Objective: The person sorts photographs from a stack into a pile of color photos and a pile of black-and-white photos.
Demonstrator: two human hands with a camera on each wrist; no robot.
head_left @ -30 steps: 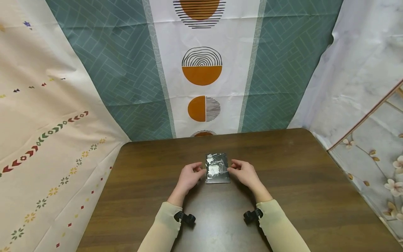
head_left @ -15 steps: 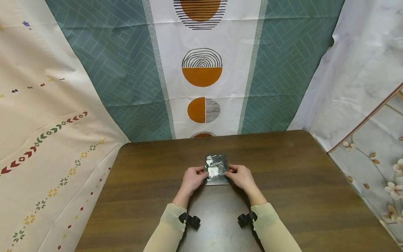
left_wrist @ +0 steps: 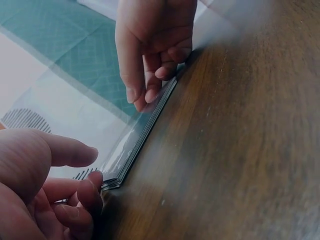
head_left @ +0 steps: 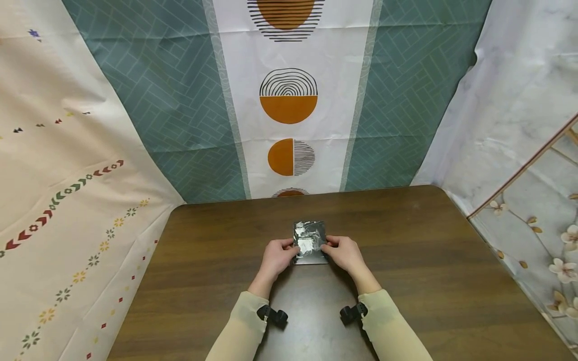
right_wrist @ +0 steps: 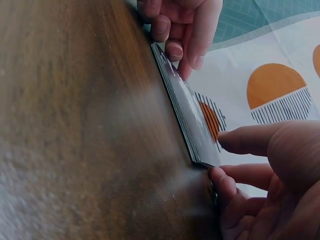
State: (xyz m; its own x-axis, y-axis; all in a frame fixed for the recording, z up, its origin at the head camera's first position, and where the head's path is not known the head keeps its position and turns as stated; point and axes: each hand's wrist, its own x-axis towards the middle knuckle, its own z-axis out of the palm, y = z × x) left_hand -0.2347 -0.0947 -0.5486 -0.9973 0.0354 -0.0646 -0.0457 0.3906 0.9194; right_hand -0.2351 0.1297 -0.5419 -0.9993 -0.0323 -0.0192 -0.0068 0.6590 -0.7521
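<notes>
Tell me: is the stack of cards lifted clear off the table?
No, the stack of cards lies flat on the table, with the left hand and right hand pinching its sides.

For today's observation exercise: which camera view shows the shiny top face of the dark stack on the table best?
The head view: it looks down on the stack, so its whole glossy top shows between the left hand and right hand. Both wrist views skim the table, showing mainly the layered edge and fingertips at its corners.

Both forearms reach forward and converge, the left hand (head_left: 276, 255) and the right hand (head_left: 344, 253) facing each other with fingers curled inward and thumbs stretched out above them.
</notes>
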